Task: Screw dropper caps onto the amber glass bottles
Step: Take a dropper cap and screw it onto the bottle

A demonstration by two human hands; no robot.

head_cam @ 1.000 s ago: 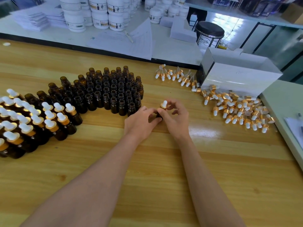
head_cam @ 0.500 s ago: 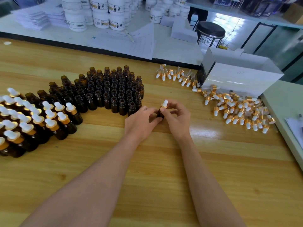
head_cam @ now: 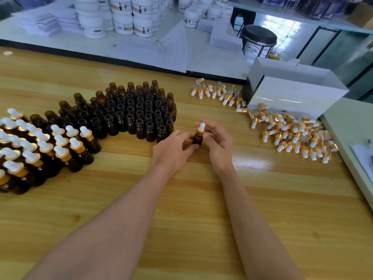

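Note:
One small amber bottle stands upright on the wooden table between my hands. My left hand holds its body with thumb and fingers. My right hand pinches the gold collar of the dropper cap, whose white bulb sticks up. A block of several uncapped amber bottles stands just behind and left. Several capped bottles are grouped at the far left. Loose dropper caps lie in a pile to the right.
A white cardboard box lies on its side behind the cap pile, with a row of more droppers to its left. A pale side table adjoins on the right. White jars and papers fill the back bench, beside a black stool.
My right fingers have shifted round the cap's collar. The bottle stays in the same spot in my left hand, and more of it shows now.

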